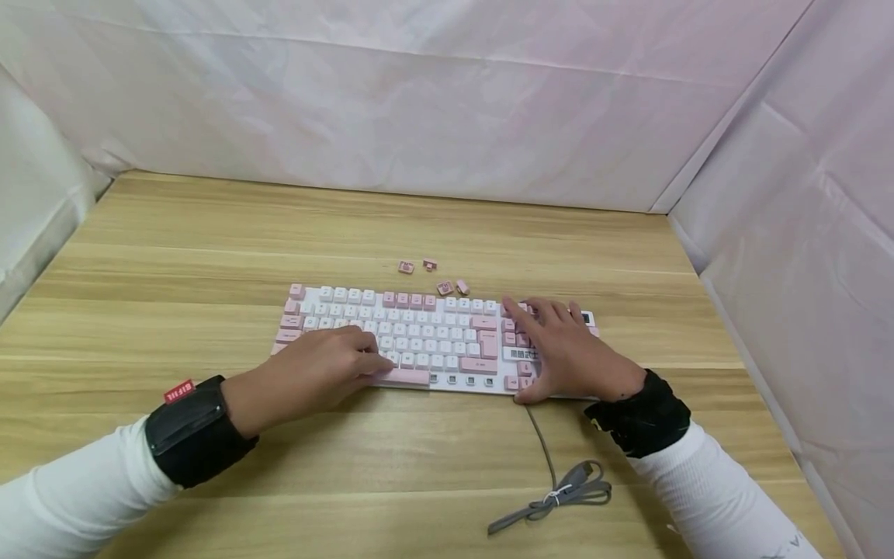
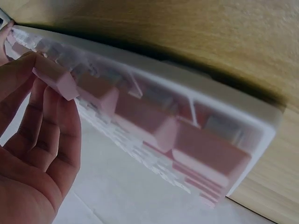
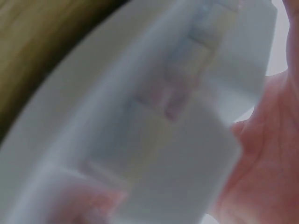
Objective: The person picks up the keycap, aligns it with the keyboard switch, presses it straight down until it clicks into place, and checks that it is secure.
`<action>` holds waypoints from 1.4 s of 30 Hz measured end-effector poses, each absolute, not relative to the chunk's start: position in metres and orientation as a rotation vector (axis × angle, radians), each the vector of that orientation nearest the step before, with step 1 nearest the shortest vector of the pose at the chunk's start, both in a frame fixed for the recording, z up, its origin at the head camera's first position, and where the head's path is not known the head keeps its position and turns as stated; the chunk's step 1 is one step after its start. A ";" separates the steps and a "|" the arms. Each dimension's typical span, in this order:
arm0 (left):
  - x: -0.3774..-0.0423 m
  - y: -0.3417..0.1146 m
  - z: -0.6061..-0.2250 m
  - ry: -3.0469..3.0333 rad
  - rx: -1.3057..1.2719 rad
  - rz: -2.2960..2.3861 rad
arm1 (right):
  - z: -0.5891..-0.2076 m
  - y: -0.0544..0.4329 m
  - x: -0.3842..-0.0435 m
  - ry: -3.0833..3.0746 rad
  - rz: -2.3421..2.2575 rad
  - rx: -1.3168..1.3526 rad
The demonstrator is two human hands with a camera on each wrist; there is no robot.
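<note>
A white keyboard (image 1: 412,341) with white and pink keycaps lies on the table. At its front edge my left hand (image 1: 328,373) pinches the left end of the long pink space bar (image 1: 408,377). The left wrist view shows the thumb and fingers on the space bar's end (image 2: 56,81), in line with other pink keycaps (image 2: 145,121). My right hand (image 1: 569,353) spans the keyboard's right part, thumb at the front edge and fingers spread to the back edge, holding it. Right of the space bar, several bare switches (image 1: 471,381) show without keycaps. The right wrist view is blurred.
Several loose pink keycaps (image 1: 406,267) lie behind the keyboard. A grey cable (image 1: 569,493), bundled with a white tie, lies in front of it. The wooden table (image 1: 209,233) meets white cloth walls (image 1: 384,101) at the back and sides.
</note>
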State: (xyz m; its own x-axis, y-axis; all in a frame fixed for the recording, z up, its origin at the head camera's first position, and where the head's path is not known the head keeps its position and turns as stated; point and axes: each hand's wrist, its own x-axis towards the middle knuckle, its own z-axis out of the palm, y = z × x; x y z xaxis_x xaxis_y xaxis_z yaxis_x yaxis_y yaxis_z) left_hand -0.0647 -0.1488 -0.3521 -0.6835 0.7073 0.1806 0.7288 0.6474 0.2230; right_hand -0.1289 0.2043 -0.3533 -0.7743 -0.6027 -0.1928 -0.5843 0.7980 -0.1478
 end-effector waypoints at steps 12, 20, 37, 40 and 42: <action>-0.064 -0.146 -0.361 -2.617 -1.291 -0.293 | -0.355 0.205 -0.129 2.761 -0.111 -0.917; -0.060 -0.142 -0.363 -2.702 -1.208 -0.327 | -0.354 0.204 -0.128 2.755 -0.114 -0.912; -0.058 -0.139 -0.351 -2.815 -0.994 -0.383 | -0.356 0.206 -0.130 2.760 -0.112 -0.909; -0.059 -0.141 -0.350 -2.828 -1.007 -0.381 | -0.356 0.206 -0.130 2.763 -0.105 -0.918; -0.059 -0.142 -0.351 -2.831 -1.017 -0.395 | -0.356 0.206 -0.130 2.764 -0.096 -0.921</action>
State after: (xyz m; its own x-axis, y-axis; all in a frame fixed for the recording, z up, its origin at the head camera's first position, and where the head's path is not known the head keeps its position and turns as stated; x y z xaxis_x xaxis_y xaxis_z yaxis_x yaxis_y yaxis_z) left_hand -0.0590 -0.1420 -0.3508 -0.7703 0.6096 0.1871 0.6376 0.7423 0.2061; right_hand -0.1297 0.2058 -0.3558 -0.7773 -0.5991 -0.1919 -0.5843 0.8006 -0.1328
